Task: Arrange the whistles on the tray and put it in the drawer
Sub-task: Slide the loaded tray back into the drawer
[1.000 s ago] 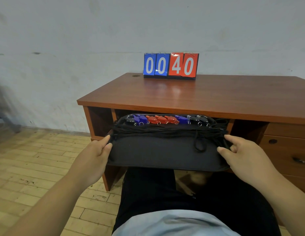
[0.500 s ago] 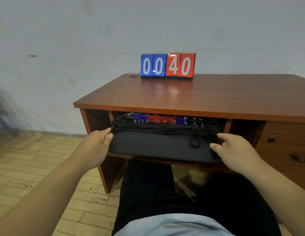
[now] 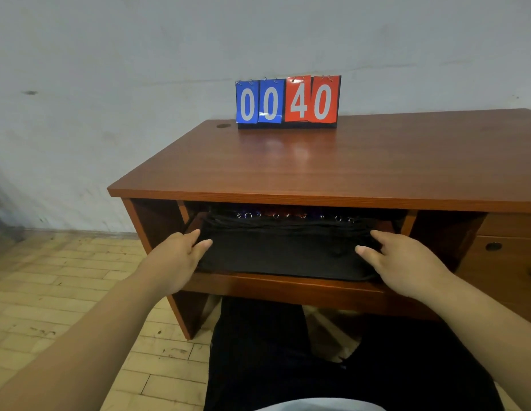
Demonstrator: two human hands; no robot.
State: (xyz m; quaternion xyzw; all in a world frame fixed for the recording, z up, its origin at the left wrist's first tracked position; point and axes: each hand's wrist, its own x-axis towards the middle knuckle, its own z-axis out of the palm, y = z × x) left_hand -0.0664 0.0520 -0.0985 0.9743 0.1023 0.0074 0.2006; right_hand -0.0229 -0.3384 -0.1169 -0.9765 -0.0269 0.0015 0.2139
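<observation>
Both ends of the tray (image 3: 282,259) are in my grasp, arms reaching out over my lap (image 3: 288,366). My left hand (image 3: 181,256) pinches the left rim, thumb on top and forefinger along the outside. My right hand (image 3: 406,262) grasps the right rim the same way, thumb laid just inside the edge. Holding it by the two ends (rather than by one side) keeps the tray level and square to the opening, so nothing on it should slide.

It lies flat on the pull-out drawer (image 3: 288,287), whose wooden front lip shows just nearer me. The black cords (image 3: 288,226) run bunched across the tray. Beyond them the whistles (image 3: 276,215) sit in a row at the back, shadowed under the counter (image 3: 317,167), with only rings and hints of blue and red showing. I judge that only pushing the drawer shut is left.

Farther off, a flip scoreboard (image 3: 288,102) reading 00 40 stands at the counter's far edge, by the wall (image 3: 139,54).
</observation>
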